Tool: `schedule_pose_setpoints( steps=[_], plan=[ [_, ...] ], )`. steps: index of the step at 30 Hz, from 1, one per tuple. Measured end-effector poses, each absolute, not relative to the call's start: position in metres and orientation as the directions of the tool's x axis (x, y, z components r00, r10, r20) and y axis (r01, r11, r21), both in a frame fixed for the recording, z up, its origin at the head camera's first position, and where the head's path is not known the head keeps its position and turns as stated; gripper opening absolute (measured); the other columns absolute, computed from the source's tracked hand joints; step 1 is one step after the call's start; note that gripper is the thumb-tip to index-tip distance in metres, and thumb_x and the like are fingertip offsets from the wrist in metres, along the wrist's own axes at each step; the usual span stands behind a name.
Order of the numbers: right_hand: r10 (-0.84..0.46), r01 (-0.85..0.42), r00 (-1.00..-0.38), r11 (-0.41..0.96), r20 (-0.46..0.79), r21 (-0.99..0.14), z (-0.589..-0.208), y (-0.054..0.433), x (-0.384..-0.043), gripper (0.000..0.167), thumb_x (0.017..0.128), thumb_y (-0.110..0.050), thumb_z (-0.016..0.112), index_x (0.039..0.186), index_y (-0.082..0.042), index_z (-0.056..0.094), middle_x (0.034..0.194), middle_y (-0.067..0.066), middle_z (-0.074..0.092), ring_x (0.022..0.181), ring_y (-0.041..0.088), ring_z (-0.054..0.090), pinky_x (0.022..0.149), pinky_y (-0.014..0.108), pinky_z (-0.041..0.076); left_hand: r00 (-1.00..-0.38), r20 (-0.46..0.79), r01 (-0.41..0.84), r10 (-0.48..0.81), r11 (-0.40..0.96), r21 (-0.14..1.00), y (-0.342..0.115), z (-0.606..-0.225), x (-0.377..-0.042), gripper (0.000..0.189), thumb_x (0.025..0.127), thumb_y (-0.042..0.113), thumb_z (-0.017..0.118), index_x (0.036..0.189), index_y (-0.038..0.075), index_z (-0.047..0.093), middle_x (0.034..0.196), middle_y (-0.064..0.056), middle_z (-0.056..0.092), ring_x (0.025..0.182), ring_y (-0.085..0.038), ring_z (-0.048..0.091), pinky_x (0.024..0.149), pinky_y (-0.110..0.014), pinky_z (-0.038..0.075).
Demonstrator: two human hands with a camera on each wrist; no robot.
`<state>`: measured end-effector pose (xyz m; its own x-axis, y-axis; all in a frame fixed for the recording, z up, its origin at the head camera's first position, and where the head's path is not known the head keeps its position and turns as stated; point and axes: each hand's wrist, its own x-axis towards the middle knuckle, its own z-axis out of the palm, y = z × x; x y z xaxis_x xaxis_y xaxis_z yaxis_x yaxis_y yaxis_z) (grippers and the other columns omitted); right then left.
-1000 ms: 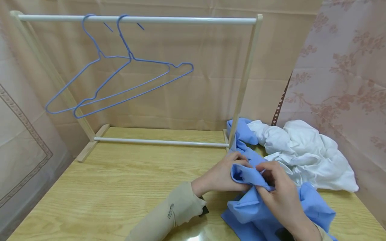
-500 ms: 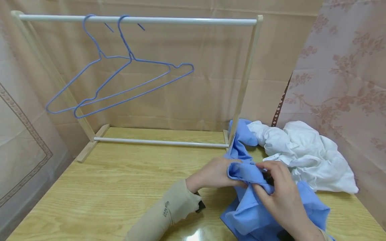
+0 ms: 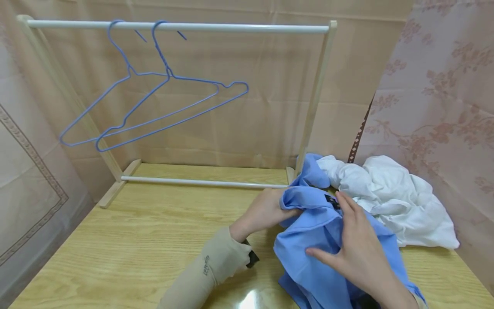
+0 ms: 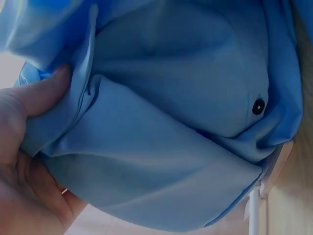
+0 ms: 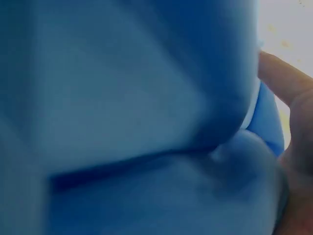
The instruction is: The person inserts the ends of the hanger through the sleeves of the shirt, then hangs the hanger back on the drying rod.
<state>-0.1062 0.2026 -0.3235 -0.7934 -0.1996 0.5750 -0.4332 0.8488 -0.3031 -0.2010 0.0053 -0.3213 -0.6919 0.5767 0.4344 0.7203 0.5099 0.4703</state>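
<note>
A blue shirt (image 3: 320, 240) with a black label (image 3: 332, 201) inside its collar lies bunched at the right of the table in the head view. My left hand (image 3: 266, 210) grips it by the collar's left side; in the left wrist view, the thumb (image 4: 46, 90) presses on a fold and the other fingers are partly behind the fabric. A black button (image 4: 258, 106) shows there on the cloth. My right hand (image 3: 359, 249) is spread over the shirt, fingers extended beside the label, thumb apart. The right wrist view is blurred, mostly blue cloth.
Two blue wire hangers (image 3: 170, 77) hang from the top bar (image 3: 251, 28) of a rack behind the hands. A crumpled white cloth (image 3: 397, 193) lies at the back right, against the patterned curtain (image 3: 444, 86). The table (image 3: 173, 240) has a wood-grain surface.
The collar has risen and shifted left and away with the left hand. My right hand has let go of the fold it pinched, and its fingers have straightened. The shirt's folds have spread.
</note>
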Motion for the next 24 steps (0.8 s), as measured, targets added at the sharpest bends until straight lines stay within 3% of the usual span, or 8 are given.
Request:
schedule_pose_setpoints(
  steps=[5,13,20,24],
  plan=[
    [-0.159,-0.371,-0.835,0.87,0.527,-0.325,-0.332,0.211,-0.121,0.123,0.051,-0.047,0.084,0.144,-0.003,0.015,0.138,0.027,0.029,0.118,0.048,0.034,0.087,0.061,0.031,-0.727,0.439,0.684,0.528,0.501,0.53,-0.002,-0.318,-0.205,0.018,0.08,0.03,0.066,0.079,0.013,0.06,0.065,0.003,0.054,0.059,-0.006,0.048,0.057,-0.019,0.04],
    [-0.091,-0.244,-0.942,0.847,0.324,-0.472,-0.341,0.226,-0.145,0.122,0.061,-0.057,0.075,0.143,0.002,0.008,0.132,0.034,0.036,0.115,0.05,0.038,0.087,0.061,0.034,-0.738,0.413,0.667,0.533,0.487,0.563,-0.013,-0.313,-0.207,0.036,0.082,0.034,0.065,0.112,0.014,0.063,0.095,0.001,0.067,0.08,-0.007,0.061,0.072,-0.022,0.047],
    [-0.23,-0.349,-0.933,0.762,0.276,-0.546,-0.357,0.237,-0.162,0.089,0.068,-0.047,0.075,0.134,-0.005,0.033,0.125,0.019,0.049,0.112,0.036,0.049,0.089,0.052,0.038,-0.71,0.38,0.684,0.592,0.452,0.573,-0.015,-0.312,-0.208,0.03,0.086,0.027,0.062,0.112,0.013,0.06,0.099,0.002,0.065,0.088,-0.007,0.059,0.078,-0.022,0.046],
    [-0.278,-0.371,-0.928,0.733,0.247,-0.57,-0.367,0.241,-0.166,0.081,0.072,-0.039,0.074,0.133,-0.003,0.035,0.125,0.02,0.051,0.113,0.036,0.049,0.09,0.052,0.039,-0.687,0.376,0.701,0.621,0.431,0.569,-0.016,-0.312,-0.208,0.023,0.086,0.024,0.063,0.106,0.013,0.061,0.091,0.003,0.063,0.08,-0.006,0.056,0.073,-0.02,0.045]
  ],
)
